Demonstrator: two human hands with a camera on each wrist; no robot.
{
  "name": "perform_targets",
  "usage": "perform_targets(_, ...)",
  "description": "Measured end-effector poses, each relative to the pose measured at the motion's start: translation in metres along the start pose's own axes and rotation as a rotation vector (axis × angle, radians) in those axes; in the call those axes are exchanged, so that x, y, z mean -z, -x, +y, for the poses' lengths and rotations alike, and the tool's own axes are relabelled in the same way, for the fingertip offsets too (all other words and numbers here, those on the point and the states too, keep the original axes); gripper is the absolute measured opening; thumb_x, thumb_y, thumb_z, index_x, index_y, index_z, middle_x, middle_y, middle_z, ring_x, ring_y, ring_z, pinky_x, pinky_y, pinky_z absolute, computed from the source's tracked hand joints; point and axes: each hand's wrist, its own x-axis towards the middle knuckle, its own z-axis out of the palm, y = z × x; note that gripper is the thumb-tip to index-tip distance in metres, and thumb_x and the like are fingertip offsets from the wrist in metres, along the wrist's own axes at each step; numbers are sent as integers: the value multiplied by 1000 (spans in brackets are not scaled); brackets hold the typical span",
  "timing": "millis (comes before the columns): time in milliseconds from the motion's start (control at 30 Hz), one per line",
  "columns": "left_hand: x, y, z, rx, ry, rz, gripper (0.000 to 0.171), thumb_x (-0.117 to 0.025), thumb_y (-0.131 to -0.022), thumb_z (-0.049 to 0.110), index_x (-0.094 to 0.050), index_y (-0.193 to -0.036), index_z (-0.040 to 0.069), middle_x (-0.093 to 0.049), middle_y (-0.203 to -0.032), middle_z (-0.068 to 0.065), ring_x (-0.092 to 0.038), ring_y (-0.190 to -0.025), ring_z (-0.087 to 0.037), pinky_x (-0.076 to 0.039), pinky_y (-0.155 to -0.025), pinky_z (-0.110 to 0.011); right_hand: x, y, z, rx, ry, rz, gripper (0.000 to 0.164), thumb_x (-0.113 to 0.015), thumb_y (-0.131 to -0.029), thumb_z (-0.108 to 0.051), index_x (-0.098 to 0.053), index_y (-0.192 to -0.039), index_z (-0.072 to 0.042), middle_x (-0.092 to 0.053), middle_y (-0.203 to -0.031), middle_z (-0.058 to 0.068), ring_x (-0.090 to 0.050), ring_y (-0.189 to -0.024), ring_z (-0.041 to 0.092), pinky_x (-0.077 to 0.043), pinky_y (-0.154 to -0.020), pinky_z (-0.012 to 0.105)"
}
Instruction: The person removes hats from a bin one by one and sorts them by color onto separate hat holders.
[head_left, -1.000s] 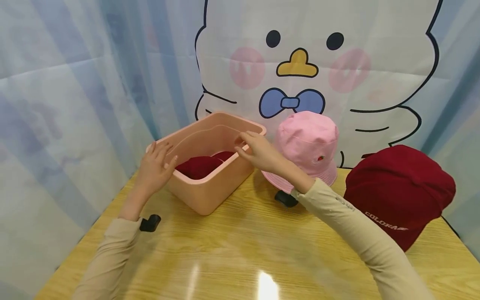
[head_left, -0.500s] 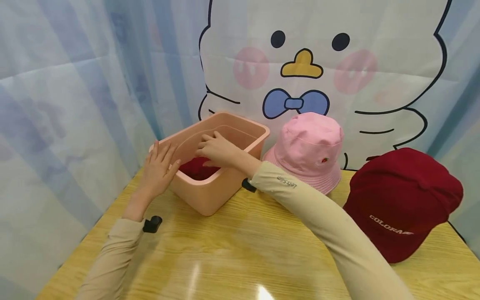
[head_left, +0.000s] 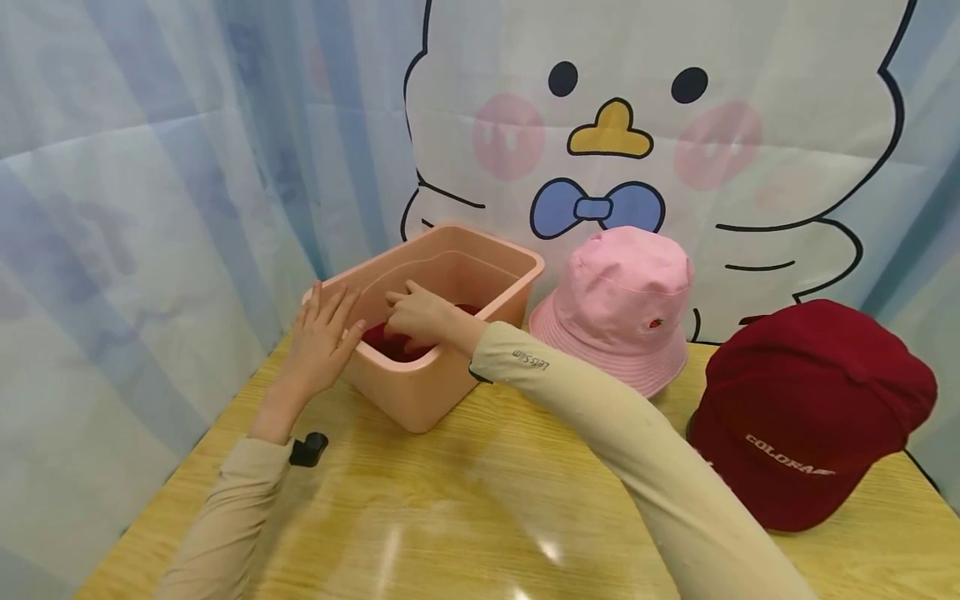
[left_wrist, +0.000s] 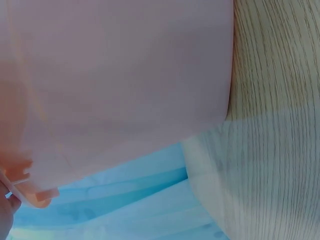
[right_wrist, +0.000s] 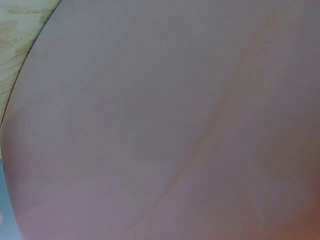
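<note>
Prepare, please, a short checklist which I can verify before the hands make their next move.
1. Peach bin upright on the table: ok.
2. Left hand at the bin's rim: ok.
3. Right hand within the bin's opening: ok.
4. Firm grip on the dark red item inside: cannot tell, fingers partly hidden.
5. Pink bucket hat outside the bin: ok.
6. Right sleeve not touching that hat: cannot tell.

Head view faces forward, down onto the pink bin [head_left: 422, 392]; both wrist views share its outer wall [left_wrist: 140, 85], close up.
</note>
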Motion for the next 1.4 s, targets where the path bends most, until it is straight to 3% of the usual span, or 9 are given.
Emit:
perform_targets(333, 0, 0, 0, -8, 7, -2, 58, -28, -95, 45, -26, -141, 8, -22, -147, -18, 6, -138, -34, -1, -109, -55, -4, -16, -5, 26, 161, -17, 29, -60, -82, -38, -61, -111, -32, -57, -118, -9, -39, -114, 16, -33, -94, 37)
perform_targets(767, -1, -1, -3, -5, 8, 12, 62, -26, -95, 47, -25, -141, 7, -24, -145, -20, 3, -138, -36, -4, -108, -57, -8, -29, -5, 10, 131, -53, 20, -64, -80, -30, -65, -100, -30, -57, -115, -8, -38, -114, 15, -32, -97, 38)
perform_targets(1000, -1, 0, -1, -1, 13, 11, 62, -27, -95, 47, -24, -141, 5, -24, -145, -20, 2, -138, -36, -3, -108, -56, -8, -31, -6, 20, 144, -34, 21, -51, -90, -24, -65, -105, -29, -58, -117, -7, -39, -114, 15, -34, -94, 35)
perform_targets(1267, -1, 1, 0, 9, 11, -6, 61, -28, -95, 44, -23, -141, 5, -22, -146, -20, 4, -138, -36, -2, -108, -56, -6, -22, -2, -27, 164, -12, 25, -56, -87, -25, -62, -111, -24, -54, -123, -3, -39, -116, 19, -39, -93, 33)
perform_targets(1400, 0, 1, 1, 15, 9, -13, 59, -30, -95, 41, -23, -141, 5, -22, -146, -20, 4, -138, -36, -1, -109, -55, 1, -9, 9, -90, 91, -10, 26, -62, -83, -24, -62, -108, -21, -53, -121, 0, -40, -114, 21, -41, -91, 33)
